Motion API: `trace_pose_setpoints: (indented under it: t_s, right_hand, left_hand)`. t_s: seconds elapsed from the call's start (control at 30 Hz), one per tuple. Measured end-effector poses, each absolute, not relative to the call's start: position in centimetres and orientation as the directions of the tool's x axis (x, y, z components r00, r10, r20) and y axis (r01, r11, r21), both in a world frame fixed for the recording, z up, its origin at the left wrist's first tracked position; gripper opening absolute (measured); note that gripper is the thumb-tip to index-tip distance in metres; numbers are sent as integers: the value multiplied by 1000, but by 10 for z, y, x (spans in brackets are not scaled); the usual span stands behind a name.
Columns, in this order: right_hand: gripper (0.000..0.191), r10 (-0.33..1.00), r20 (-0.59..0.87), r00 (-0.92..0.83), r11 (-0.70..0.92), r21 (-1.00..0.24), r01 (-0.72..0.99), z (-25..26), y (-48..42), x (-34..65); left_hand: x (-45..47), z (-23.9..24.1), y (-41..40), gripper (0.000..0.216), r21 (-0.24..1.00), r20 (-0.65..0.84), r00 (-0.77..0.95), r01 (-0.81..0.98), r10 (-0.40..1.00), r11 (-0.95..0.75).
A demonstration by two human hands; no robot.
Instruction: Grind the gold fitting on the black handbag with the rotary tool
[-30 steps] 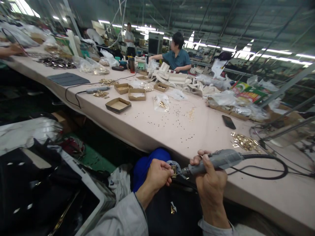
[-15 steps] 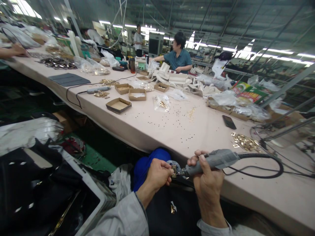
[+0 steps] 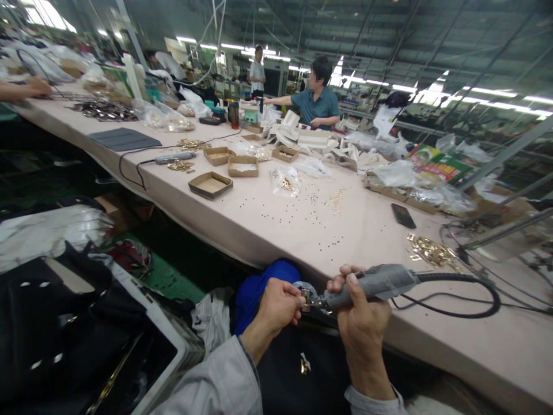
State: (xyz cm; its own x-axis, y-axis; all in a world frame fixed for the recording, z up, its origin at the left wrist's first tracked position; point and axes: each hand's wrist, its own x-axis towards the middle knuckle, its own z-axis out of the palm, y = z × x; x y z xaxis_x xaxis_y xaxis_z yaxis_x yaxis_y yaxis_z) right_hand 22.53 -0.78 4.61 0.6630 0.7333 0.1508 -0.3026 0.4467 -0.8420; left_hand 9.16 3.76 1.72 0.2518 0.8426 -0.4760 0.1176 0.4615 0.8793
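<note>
My left hand (image 3: pixel 277 305) is closed, pinching a small gold metal fitting (image 3: pixel 306 299) just below the near edge of the table (image 3: pixel 280 225). My right hand (image 3: pixel 362 320) is wrapped round a grey corded electric screwdriver (image 3: pixel 371 284). Its tip meets the fitting. The black cable (image 3: pixel 458 297) loops back over the table to the right. A pile of gold fittings (image 3: pixel 430 251) lies just beyond the tool.
A black phone (image 3: pixel 402 215), scattered small screws (image 3: pixel 302 213), cardboard trays (image 3: pixel 210 185) and a second screwdriver (image 3: pixel 174 157) lie on the long table. A person in a teal shirt (image 3: pixel 317 104) works at the far side. A black bag (image 3: pixel 64 323) sits at my lower left.
Both hands with fitting and tool have shifted slightly left and up. A person standing in the background has walked to the right.
</note>
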Motion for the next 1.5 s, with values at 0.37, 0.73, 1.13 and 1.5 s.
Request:
trace_pose_setpoints:
  t_s: [0.37,0.73,1.13,1.5]
  right_hand:
    - [31,732,158,663,456,-837,-304,44,-8,225]
    - [32,747,223,626,456,-857,-238,49,-9,217]
    - [19,768,356,532,453,-890,-58,48,-5,209]
    - [21,926,285,-247,304,-952,41,57,4,220]
  left_hand:
    - [92,12,40,10,882,-472,232,124,851,455]
    - [92,9,38,11,883,-468,224,152,855,444]
    - [92,11,34,12,902,-432,270,163,861,401]
    - [87,2,36,38,946,-324,314,109,893,305]
